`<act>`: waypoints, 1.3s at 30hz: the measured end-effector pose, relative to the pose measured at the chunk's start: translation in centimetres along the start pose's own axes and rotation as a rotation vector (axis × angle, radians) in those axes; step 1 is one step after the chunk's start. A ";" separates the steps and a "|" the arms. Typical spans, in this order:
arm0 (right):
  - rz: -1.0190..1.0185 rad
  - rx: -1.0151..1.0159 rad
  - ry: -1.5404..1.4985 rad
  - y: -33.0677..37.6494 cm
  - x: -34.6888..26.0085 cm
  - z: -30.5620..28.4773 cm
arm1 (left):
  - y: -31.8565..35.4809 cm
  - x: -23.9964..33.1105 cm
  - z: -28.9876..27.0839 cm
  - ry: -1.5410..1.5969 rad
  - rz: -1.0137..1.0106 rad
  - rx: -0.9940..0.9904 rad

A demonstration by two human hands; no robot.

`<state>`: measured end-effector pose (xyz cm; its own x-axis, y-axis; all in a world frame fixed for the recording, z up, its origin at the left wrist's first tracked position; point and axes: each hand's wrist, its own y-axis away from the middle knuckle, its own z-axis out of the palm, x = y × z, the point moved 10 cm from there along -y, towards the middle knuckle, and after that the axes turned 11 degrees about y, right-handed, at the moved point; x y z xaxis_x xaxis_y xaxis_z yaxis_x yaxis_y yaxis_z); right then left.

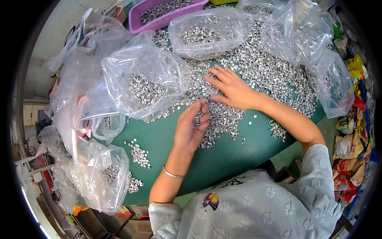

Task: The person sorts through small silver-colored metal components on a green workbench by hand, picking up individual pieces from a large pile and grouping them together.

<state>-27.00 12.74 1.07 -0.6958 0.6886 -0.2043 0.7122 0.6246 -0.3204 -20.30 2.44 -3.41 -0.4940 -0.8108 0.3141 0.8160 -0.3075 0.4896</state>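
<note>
Small shiny silver curved metal pieces [223, 123] lie in a broad heap over the green table [167, 147]. My left hand [193, 125] is at the near edge of the heap, palm turned inward and fingers curled round a few of these pieces. Its thumb and index fingertip come together, and what is between them is too small to make out. My right hand [234, 91] lies palm down on the heap just beyond, fingers spread and touching the loose pieces. A separate cluster of small chunky silver pieces [140, 154] sits on the table to the left of my left forearm.
Clear plastic bags of metal pieces stand around the heap: one [143, 79] at left, one [207, 34] at the back, one [334, 83] at right and one [101, 175] near left. A purple basket [137, 22] with more pieces stands at the back. Colourful packages [350, 143] line the right.
</note>
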 end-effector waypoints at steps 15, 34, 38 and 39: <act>-0.113 -0.093 -0.438 6.3 -2.9 -4.9 | -1.0 4.8 2.0 -1.318 0.546 0.007; 0.079 -0.018 -0.085 0.3 1.2 -3.0 | -2.2 4.4 5.6 -2.004 0.706 0.077; 0.284 -0.053 -0.380 0.9 4.1 -2.8 | -2.0 4.9 5.8 -1.956 0.748 0.053; 0.419 -0.116 -0.523 1.7 5.1 -2.2 | -1.9 5.1 5.4 -1.933 0.745 0.079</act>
<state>-29.15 18.08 1.48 -0.2920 0.6304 -0.7193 0.9164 0.3998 -0.0216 -26.03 1.59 1.66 0.1994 0.7251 0.6592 0.9787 -0.1807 -0.0972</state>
